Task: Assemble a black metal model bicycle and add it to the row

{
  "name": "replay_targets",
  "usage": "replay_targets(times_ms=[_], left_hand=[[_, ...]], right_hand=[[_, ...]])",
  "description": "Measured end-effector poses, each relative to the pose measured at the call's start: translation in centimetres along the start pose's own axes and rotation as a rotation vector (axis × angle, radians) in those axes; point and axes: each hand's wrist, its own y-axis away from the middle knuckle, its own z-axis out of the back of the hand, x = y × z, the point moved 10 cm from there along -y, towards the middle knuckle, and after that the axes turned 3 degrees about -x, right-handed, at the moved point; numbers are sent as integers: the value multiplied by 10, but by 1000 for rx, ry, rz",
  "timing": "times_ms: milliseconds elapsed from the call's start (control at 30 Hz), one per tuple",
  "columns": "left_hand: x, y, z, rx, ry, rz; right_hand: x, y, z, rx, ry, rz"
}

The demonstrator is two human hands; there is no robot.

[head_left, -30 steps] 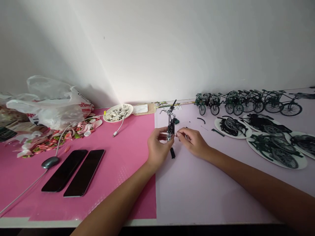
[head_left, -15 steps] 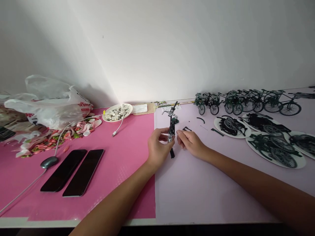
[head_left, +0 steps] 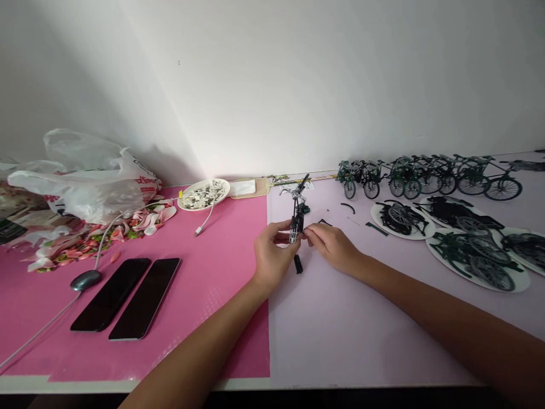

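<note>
Black-and-silver slender toy bicycle [head_left: 300, 220] — handlebars up, long axis roughly upright in view — is between 2 hands above a pale lilac tabletop [head_left: 332, 329]. Left hand [head_left: 275, 250] pinches it; right hand [head_left: 334, 245] curls close at its right, its grip unclear.

Your left hand [head_left: 272, 253] grips a small model bicycle [head_left: 293, 226], handlebars [head_left: 291, 191] up; your right hand [head_left: 334, 247], pinched closed, is right beside it. Similar bicycles [head_left: 472, 177] stand rightward behind plates [head_left: 522, 279] of parts [head_left: 491, 274]; two phones [head_left: 145, 299] lie leftward.
</note>
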Motion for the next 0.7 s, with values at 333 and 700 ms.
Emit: replay_targets(times_ms=[333, 700], left_hand=[[-5, 1, -5, 59, 17, 0], [-16, 1, -10, 109, -91, -161]], right_hand=[[-4, 3, 0, -21, 127, 50], [-12, 2, 7, -105, -124, -81]])
